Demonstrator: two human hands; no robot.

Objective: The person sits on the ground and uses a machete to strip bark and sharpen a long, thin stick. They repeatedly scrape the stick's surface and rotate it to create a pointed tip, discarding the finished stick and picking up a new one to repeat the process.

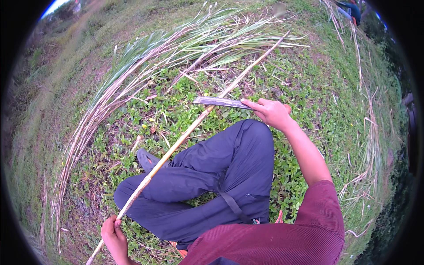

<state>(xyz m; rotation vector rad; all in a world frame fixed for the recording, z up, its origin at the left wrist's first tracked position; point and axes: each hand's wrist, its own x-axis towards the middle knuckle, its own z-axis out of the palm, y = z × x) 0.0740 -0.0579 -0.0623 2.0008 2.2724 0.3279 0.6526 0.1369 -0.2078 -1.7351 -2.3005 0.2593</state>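
Observation:
A long pale cane stalk [178, 142] runs slantwise from the lower left, over my crossed legs, to the upper middle. My left hand [114, 236] is closed round its lower part, thumb against the stalk. My right hand [270, 113] grips the handle of a broad knife [223, 102], index finger stretched along the blade's back. The flat, dark grey blade lies across the stalk and seems to touch it, beyond my knees. Most of the knife's handle is hidden in my right hand; only its reddish end shows.
A heap of long cut stalks with green leaves [176, 46] curves along the far and left side. More dry stalks [373, 128] lie at the right. Low green plants cover the ground. Something blue [352, 11], perhaps a person's clothing, shows at the upper right.

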